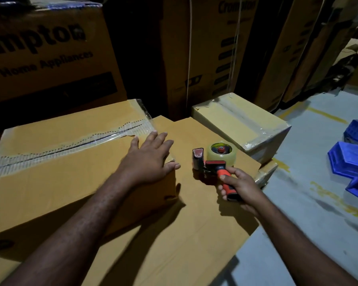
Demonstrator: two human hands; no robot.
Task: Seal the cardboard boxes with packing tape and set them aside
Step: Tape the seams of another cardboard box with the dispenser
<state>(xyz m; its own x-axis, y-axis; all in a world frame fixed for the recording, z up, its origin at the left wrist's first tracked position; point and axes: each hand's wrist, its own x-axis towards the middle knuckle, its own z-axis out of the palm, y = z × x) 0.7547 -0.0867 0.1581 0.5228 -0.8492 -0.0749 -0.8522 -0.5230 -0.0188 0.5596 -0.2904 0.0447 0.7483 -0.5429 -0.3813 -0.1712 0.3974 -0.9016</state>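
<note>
— Where is the box that the person works on?

— The large brown cardboard box [70, 162] fills the left half of the frame. Clear tape runs along its top seam, and this tape looks wrinkled and a little torn.

— And the hands, what do they do?

— The left hand [151, 155] lies flat on the top of this box, at its near right corner. The fingers are straight and a little spread, and they hold nothing. The right hand [239, 186] is right of the centre, lower down. Its fingers are curled round the orange and black handle of a tape dispenser [213, 164].

— Does the dispenser touch the big box?

— No, it is just beside it, on the right. Its front end rests on a flat brown cardboard sheet [194, 234], which spreads over the lower middle of the frame. The roll of clear tape [220, 153] sits at the far end of the dispenser.

— What else do you see around?

— A small pale cardboard box [240, 120], with tape already across its top, stands behind the dispenser, right of centre. Blue plastic bins [351, 159] lie at the right edge on the grey floor [308, 213]. Tall dark printed cartons [50, 54] stand across the upper part of the frame.
</note>
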